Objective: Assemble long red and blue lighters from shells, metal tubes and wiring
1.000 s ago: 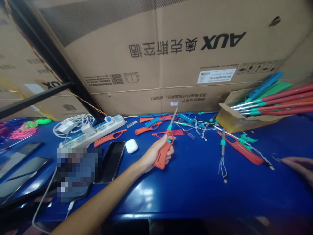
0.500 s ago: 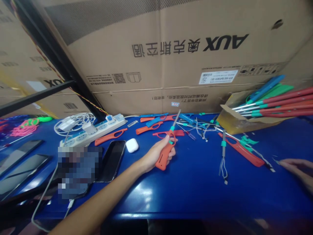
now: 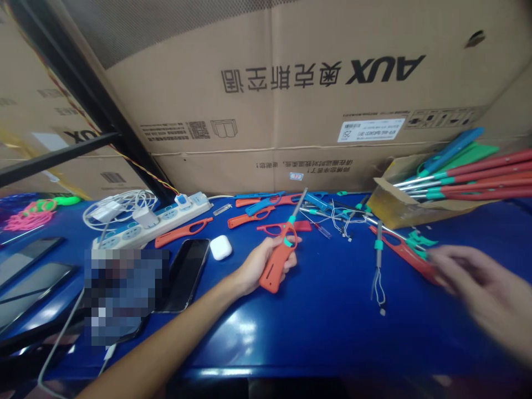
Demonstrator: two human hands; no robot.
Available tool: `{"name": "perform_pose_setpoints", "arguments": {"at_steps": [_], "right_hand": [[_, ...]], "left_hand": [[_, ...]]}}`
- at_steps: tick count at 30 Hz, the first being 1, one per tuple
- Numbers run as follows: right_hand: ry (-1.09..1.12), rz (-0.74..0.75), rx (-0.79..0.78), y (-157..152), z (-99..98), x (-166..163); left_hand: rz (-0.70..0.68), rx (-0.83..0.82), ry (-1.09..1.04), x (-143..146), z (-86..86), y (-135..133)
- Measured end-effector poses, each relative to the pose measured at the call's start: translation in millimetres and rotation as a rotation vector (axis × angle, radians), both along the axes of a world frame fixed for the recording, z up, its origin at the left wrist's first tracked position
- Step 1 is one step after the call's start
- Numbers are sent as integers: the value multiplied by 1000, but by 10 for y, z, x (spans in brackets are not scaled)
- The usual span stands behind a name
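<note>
Left hand: is gripping the orange lighter by its handle, just above the blue surface, metal nozzle pointing away.
Right hand: is hovering, blurred, fingers loose and empty, beside the red lighter.

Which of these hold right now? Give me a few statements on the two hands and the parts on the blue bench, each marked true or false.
1. The left hand grips the orange lighter by its handle, metal tube pointing away. True.
2. The right hand rests on the power strip. False: it is at the bench's right side, blurred, fingers near the orange shell.
3. The white earbud case lies on top of the black phone. False: it sits on the bench beside the phone.
4. The open cardboard box at the right holds red-handled lighters. True.
</note>
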State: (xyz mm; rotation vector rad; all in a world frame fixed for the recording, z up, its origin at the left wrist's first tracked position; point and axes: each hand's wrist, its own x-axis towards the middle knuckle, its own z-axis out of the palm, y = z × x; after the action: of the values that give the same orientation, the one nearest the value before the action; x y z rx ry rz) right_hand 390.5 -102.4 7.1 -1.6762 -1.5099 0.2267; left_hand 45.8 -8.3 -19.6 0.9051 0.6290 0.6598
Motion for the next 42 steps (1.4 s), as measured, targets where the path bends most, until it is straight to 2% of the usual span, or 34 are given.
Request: {"name": "perform_pose_setpoints", "arguments": {"at_steps": [2, 5, 8, 10, 15, 21, 29, 42], "right_hand": [[-114, 265, -16, 262, 79, -409], [-303, 647, 81, 624, 178, -959], [-383, 878, 97, 855, 187, -1290], [-351, 939, 85, 921, 131, -1362], [-288, 982, -67, 919, -44, -1255], [-400, 972, -175, 936, -46, -1174], [-589, 886, -129, 938, -36, -1125], [-594, 870, -174, 886, -11, -1187]], "left_hand": [[42, 24, -8, 4, -2, -8], [76, 96, -3, 12, -28, -15], [78, 150, 26, 15, -64, -13], [123, 182, 53, 16, -78, -7], [288, 247, 97, 25, -87, 16], [325, 265, 137, 50, -90, 19], [343, 290, 167, 55, -92, 4], [346, 273, 166, 60, -54, -8]]}}
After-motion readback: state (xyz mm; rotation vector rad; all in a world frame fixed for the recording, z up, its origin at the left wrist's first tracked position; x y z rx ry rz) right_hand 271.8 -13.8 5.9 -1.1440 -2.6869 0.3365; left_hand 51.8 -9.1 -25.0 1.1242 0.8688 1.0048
